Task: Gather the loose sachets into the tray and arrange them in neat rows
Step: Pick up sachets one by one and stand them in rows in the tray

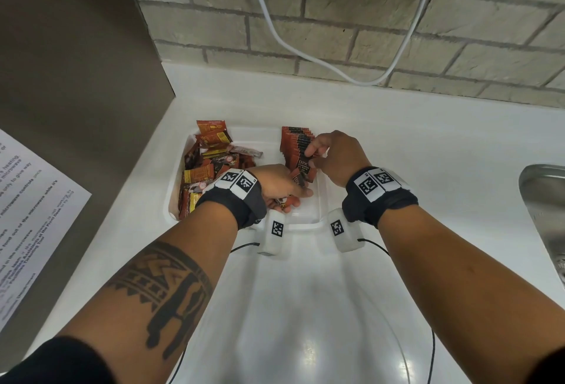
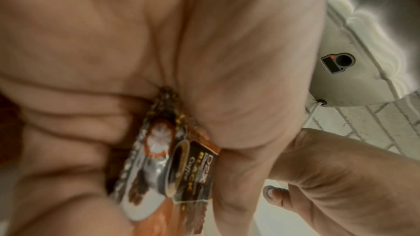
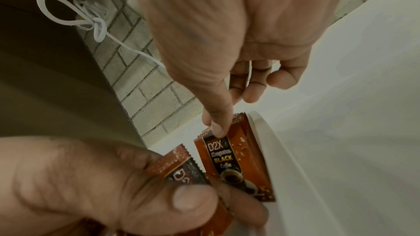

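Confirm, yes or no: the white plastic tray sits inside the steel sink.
No: the white plastic tray rests on the white countertop, well left of the steel sink.

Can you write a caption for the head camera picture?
Two hands sort coffee sachets in a white tray: left hand grips a few, right hand steadies the neat row.

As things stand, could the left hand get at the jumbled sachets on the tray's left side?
Probably not straight away. The left hand already grips several sachets, so its fingers are occupied. The jumbled pile lies uncovered right beside its wrist in the tray, so nothing else blocks the way.
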The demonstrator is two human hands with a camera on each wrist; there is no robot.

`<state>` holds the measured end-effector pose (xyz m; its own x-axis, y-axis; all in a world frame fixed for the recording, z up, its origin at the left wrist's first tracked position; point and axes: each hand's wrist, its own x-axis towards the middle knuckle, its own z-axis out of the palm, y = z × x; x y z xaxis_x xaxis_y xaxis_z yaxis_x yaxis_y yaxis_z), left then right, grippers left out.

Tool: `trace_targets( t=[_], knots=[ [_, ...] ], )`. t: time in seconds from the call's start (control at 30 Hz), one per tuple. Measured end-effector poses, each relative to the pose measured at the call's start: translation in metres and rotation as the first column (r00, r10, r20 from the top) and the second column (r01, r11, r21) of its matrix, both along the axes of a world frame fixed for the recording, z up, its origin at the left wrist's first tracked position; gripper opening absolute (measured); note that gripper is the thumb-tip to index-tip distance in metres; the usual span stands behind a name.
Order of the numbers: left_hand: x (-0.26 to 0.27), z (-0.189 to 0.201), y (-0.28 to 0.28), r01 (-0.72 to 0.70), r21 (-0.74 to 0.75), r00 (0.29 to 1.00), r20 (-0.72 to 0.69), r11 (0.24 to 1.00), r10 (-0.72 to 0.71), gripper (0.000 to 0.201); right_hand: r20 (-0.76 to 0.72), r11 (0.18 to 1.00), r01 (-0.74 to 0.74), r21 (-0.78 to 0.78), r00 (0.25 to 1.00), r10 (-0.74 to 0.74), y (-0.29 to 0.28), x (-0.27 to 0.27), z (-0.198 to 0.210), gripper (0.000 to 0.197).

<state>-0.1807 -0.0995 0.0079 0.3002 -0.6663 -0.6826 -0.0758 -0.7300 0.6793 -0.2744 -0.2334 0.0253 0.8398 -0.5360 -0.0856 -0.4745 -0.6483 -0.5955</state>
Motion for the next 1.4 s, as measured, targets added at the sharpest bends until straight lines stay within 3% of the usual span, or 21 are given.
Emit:
trace_targets(
  t=[0.2,0.3,0.43,0.53,0.77,0.87,1.03,1.13,1.3,1.4],
  knots=[
    [0.001,0.004,0.008,-0.058,-0.050,0.992,-0.117,0.997,0.052,0.021,0.101,0.999,0.026,0.022,0.994,-0.029,0.004,-0.010,0.009,0.010],
    [0.005,0.005,0.015,-0.107,-0.131,0.972,-0.222,0.986,0.076,0.027,0.142,0.999,0.024,0.041,0.989,-0.029,0.009,-0.019,0.011,0.010],
    [0.008,0.013,0.021,-0.199,-0.274,0.899,-0.433,0.941,0.063,0.024,0.102,0.985,-0.009,0.175,0.995,-0.010,0.018,-0.027,0.012,0.004],
    [0.004,0.020,0.023,-0.215,-0.349,0.875,-0.484,0.912,0.021,0.022,0.125,0.952,0.001,0.307,0.991,-0.041,0.018,-0.029,0.012,0.005],
    [-0.001,0.019,0.023,-0.171,-0.404,0.954,-0.295,0.899,0.050,0.040,0.237,0.908,0.011,0.420,0.964,-0.121,0.009,-0.027,0.013,0.008],
    [-0.002,0.020,0.024,-0.165,-0.438,0.964,-0.260,0.884,0.051,0.040,0.225,0.904,0.011,0.428,0.967,-0.118,0.011,-0.027,0.018,0.003],
    [-0.003,0.021,0.025,-0.143,-0.455,0.978,-0.201,0.879,0.055,0.039,0.225,0.862,0.025,0.506,0.961,-0.160,0.011,-0.028,0.023,0.013],
    [-0.002,0.021,0.024,-0.105,-0.441,0.989,-0.141,0.891,0.047,0.039,0.229,0.880,0.019,0.475,0.963,-0.145,0.013,-0.026,0.022,0.008],
    [0.006,0.011,0.029,0.020,-0.286,0.997,0.077,0.958,0.003,0.031,0.265,0.955,0.043,0.294,0.956,-0.125,0.002,-0.023,0.018,0.010],
    [0.014,0.009,0.029,0.157,-0.137,0.919,0.382,0.978,-0.094,0.027,0.211,0.980,0.068,0.189,0.971,-0.108,-0.001,-0.022,0.015,0.012]
  ],
)
